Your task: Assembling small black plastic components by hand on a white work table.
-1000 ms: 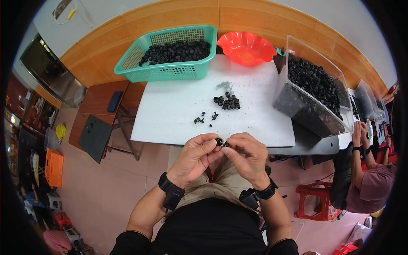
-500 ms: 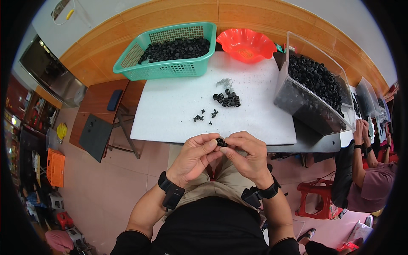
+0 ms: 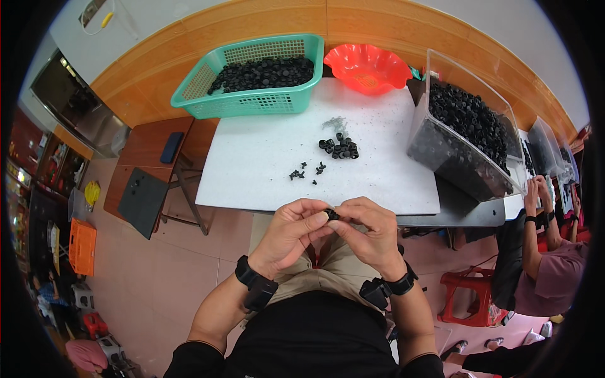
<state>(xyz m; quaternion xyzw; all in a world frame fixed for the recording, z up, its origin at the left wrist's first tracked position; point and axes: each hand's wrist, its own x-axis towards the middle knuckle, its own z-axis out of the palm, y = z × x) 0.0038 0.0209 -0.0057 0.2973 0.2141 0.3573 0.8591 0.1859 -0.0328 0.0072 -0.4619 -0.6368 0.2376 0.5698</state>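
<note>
My left hand (image 3: 291, 232) and my right hand (image 3: 370, 232) meet over my lap, just in front of the white table's (image 3: 252, 170) near edge. Together their fingertips pinch one small black ring-shaped part (image 3: 332, 215). On the table beyond lie a small pile of black rings (image 3: 339, 147) and a few tiny black bits (image 3: 306, 171). A scrap of grey material (image 3: 336, 122) lies behind the pile.
A green basket (image 3: 252, 79) full of black parts stands at the back left, a red bowl (image 3: 367, 67) at the back middle, a clear bin (image 3: 463, 132) of black parts at right. Another person (image 3: 551, 258) sits at right. A brown side table (image 3: 157, 157) stands at left.
Both hands stay together at the table edge; the fingers have shifted slightly around the small black part. The view has tilted a little.
</note>
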